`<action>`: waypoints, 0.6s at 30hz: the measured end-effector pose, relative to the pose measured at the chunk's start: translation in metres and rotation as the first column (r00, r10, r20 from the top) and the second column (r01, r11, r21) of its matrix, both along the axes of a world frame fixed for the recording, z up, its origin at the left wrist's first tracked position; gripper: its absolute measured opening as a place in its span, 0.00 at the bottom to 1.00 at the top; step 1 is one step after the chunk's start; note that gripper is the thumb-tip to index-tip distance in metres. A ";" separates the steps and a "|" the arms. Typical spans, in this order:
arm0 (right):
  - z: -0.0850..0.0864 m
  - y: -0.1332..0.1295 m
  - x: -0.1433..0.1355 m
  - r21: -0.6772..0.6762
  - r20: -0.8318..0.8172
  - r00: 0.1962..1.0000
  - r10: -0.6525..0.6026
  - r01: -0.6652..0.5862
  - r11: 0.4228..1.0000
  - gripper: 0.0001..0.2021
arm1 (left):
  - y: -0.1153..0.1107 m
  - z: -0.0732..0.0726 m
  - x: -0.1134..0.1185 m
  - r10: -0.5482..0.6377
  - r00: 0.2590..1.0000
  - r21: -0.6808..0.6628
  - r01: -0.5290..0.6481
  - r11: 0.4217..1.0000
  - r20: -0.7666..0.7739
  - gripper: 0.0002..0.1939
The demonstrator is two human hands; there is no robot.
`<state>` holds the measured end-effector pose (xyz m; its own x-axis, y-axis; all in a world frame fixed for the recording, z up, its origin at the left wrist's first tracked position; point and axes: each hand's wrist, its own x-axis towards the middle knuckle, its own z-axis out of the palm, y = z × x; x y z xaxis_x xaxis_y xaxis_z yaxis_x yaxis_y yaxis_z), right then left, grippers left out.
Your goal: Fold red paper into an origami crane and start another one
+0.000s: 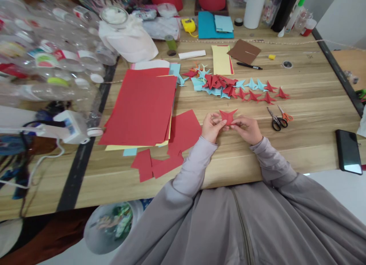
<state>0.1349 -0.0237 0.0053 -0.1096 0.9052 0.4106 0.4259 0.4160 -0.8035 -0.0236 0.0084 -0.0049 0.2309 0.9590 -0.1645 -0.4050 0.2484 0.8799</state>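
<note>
A red paper crane (228, 116), small and partly folded, is held up between my two hands, its two points spread upward. My left hand (212, 126) pinches its lower left side with thumb and fingers. On the other side, my right hand (246, 128) grips its lower right edge between thumb and forefinger. Just beyond lie finished red paper cranes (254, 96) in a row, beside a heap of red and light blue ones (219, 82). Left of my hands are a stack of red paper sheets (143, 105) and red paper offcuts (166, 165).
Black-handled scissors (276, 122) and orange-handled scissors (286, 114) lie to the right, with a phone (349, 150) near the right edge. Behind are a black pen (249, 66), a brown paper piece (244, 51) and a yellow tape measure (188, 26). Plastic bottles (65, 55) crowd the left.
</note>
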 end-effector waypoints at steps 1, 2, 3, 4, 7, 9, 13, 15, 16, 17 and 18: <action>0.000 0.000 0.000 0.000 0.000 1.000 0.003 -0.003 1.000 0.05 | 0.000 0.000 0.000 -0.001 1.000 0.030 0.001 1.000 -0.009 0.30; 0.000 0.000 0.000 -0.002 0.000 1.000 0.004 -0.004 1.000 0.06 | 0.000 0.000 0.000 -0.006 1.000 0.058 0.007 0.998 -0.018 0.30; 0.000 0.000 0.000 -0.009 -0.001 1.000 0.001 -0.001 1.000 0.06 | -0.001 0.000 0.000 -0.014 1.000 0.081 0.016 0.997 -0.024 0.29; -0.001 0.000 0.000 -0.019 -0.004 1.000 -0.003 0.003 1.000 0.06 | -0.001 0.000 0.000 -0.022 0.999 0.098 0.024 0.995 -0.026 0.28; 0.000 0.001 0.000 -0.067 -0.036 0.999 -0.022 0.019 0.998 0.08 | -0.002 0.001 0.000 -0.032 0.999 0.110 0.033 0.993 -0.010 0.23; -0.001 0.001 0.000 -0.103 -0.072 0.997 -0.036 0.028 0.994 0.09 | -0.002 0.000 0.001 -0.030 0.999 0.105 0.031 0.994 -0.011 0.18; -0.003 0.002 0.000 -0.200 -0.210 0.975 -0.070 0.027 0.979 0.13 | -0.002 -0.003 0.001 -0.049 0.996 0.072 0.055 0.996 -0.072 0.10; -0.005 0.003 0.000 -0.254 -0.299 0.950 -0.090 0.011 0.967 0.15 | -0.003 -0.003 0.001 -0.059 0.995 0.041 0.063 0.997 -0.084 0.09; -0.005 0.004 0.000 -0.279 -0.341 0.934 -0.105 0.006 0.960 0.15 | -0.003 -0.003 0.001 -0.059 0.995 0.033 0.062 0.998 -0.083 0.10; -0.006 0.004 -0.001 -0.303 -0.380 0.917 -0.123 0.002 0.953 0.15 | -0.004 -0.002 0.001 -0.057 0.995 0.033 0.060 0.998 -0.082 0.10; -0.006 0.004 -0.001 -0.327 -0.417 0.898 -0.143 -0.001 0.945 0.15 | -0.005 -0.001 0.002 -0.054 0.995 0.043 0.058 0.997 -0.084 0.11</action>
